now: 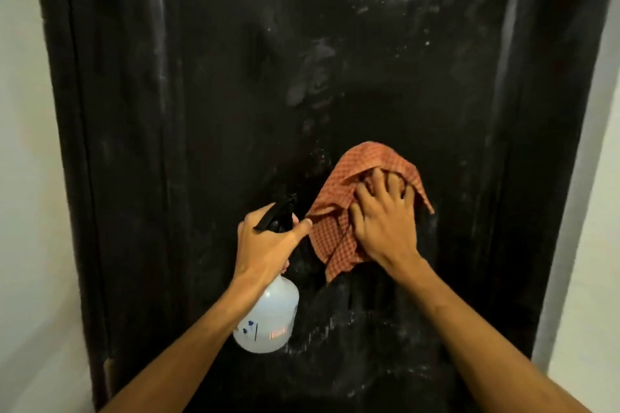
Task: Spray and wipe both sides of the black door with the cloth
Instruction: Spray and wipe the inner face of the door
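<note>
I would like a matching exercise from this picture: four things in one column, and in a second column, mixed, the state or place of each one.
Column one:
1. glossy black door
2. orange checked cloth
3. translucent white plastic spray bottle
4. black trigger nozzle

Column two:
A. pressed flat against the door by the right hand
B. hangs below the left hand, with a small label near its base
C. wet and shiny near the top
D. sticks out above the left hand's grip

Pairs: 1-C, 2-A, 3-B, 4-D
</note>
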A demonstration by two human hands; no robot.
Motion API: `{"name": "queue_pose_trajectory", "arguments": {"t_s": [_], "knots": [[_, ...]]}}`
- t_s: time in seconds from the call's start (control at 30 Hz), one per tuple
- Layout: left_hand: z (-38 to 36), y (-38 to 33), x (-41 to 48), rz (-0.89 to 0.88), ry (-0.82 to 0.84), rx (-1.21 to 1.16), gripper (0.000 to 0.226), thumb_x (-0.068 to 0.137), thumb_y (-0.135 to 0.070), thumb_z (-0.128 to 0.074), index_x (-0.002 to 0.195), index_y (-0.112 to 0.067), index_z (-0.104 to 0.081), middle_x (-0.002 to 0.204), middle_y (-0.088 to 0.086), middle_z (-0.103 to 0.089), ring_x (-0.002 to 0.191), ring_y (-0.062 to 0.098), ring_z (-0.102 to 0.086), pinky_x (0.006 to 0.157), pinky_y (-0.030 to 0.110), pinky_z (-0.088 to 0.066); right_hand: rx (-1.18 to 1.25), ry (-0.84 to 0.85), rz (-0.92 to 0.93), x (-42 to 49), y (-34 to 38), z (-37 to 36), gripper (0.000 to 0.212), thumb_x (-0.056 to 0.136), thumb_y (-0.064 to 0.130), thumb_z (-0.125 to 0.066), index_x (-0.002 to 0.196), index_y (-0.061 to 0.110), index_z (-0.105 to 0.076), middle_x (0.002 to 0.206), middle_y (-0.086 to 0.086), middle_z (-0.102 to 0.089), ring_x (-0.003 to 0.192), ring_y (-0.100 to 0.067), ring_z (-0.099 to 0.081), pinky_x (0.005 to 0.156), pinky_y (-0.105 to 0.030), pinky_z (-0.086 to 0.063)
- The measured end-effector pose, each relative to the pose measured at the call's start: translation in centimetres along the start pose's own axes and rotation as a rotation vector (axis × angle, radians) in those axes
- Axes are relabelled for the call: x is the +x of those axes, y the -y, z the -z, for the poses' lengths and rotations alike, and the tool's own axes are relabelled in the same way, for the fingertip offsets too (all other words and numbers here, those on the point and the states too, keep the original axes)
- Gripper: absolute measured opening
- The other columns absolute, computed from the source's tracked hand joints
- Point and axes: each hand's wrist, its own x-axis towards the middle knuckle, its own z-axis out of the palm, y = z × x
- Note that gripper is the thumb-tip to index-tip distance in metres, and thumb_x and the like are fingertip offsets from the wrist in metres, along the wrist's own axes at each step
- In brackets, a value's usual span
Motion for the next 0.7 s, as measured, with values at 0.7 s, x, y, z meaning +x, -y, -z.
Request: {"name": "queue_pose_trajectory", "arguments": {"t_s": [0.7], "knots": [[-11.0,-1.3,-2.5,-0.033,0.129,-0.010,0.024,0.087,-0.018,-0.082,0.072,-0.006,-0.067,0.057,0.008,-0.064,0.034,0.012,-0.049,0.039,0.023,-0.041,-0.096,0.212,-0.086,-10.9,-8.5,-2.4,0.026,0.101,0.001,-0.033,0.115,-0.005,-0.054,0.095,-0.026,-0.066,0.089,-0.047,-0.065,0.083,-0.078,-0.049]]}}
